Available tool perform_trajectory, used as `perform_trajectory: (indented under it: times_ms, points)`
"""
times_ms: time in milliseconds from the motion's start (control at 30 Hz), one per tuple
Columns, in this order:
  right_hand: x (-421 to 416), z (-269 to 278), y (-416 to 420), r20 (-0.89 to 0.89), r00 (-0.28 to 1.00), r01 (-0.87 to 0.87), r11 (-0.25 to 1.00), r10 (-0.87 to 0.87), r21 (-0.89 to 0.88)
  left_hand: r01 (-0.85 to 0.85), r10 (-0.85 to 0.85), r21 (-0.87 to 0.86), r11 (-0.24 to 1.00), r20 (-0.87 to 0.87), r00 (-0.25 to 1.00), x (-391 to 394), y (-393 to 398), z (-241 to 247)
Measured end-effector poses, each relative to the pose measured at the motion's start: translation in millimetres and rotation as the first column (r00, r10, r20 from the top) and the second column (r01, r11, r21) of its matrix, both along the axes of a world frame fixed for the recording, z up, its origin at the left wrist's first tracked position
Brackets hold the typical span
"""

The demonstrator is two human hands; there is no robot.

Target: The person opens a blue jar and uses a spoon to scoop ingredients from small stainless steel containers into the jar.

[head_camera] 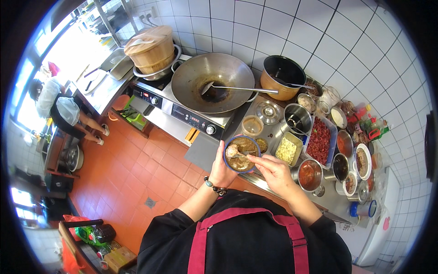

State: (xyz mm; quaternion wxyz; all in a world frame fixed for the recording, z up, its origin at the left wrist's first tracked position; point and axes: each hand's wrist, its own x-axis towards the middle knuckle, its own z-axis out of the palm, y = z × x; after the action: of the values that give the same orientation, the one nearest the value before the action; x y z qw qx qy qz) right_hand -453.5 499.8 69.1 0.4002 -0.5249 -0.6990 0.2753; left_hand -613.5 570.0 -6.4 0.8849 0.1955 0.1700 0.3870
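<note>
My left hand point(221, 164) grips a round blue-rimmed container point(225, 158) from its left side. Brown powder, paler in places, coats the inside of it. Between the fingers of my right hand point(272, 171) is the handle of a spoon point(232, 150), whose bowl lies over the container's left part. Just beyond stand a round tub point(252, 125) with a little brown matter and a small dish of greenish seasoning point(262, 145). To the right of my right hand are a tray of chopped pale yellow pieces point(287, 149) and a steel pot of red sauce point(310, 174).
A large wok point(212, 68) with a long-handled ladle point(246, 89) rests on the induction range point(178, 111). Behind it stands a lidded wooden steamer point(150, 51). Bowls and a tub of dark red dried chillies point(321, 140) crowd the right counter. A person point(61, 102) bends over at far left.
</note>
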Motion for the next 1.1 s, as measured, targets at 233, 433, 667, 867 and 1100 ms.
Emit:
perform_trajectory:
  times_ms: [233,433,667,867,1100]
  points:
    - [16.7,1.0,-1.7,0.073,0.982,-0.171,0.985,0.172,-0.019,0.049,-0.049,0.018,0.999,0.025,0.998,0.5,2.0,-13.8]
    - [26.8,14.4,0.0,0.071,0.984,-0.165,0.986,0.164,0.004,0.129,-0.126,0.068,0.989,-0.039,0.991,-7.0,-0.6,-3.5]
    - [18.7,1.2,-6.9,0.091,0.996,-0.02,0.998,0.015,0.06,0.092,-0.091,0.0,0.996,0.164,0.982,-1.7,-2.5,-4.7]
    - [14.1,-8.3,-7.2,0.206,0.978,-0.013,0.986,-0.021,0.164,0.094,-0.09,-0.035,0.995,0.096,0.991,3.0,-3.4,-6.8]
    - [14.3,-10.9,-7.6,0.141,0.974,0.147,0.968,-0.177,0.202,0.051,-0.059,0.08,0.995,0.1,0.993,-3.5,-5.1,-1.7]
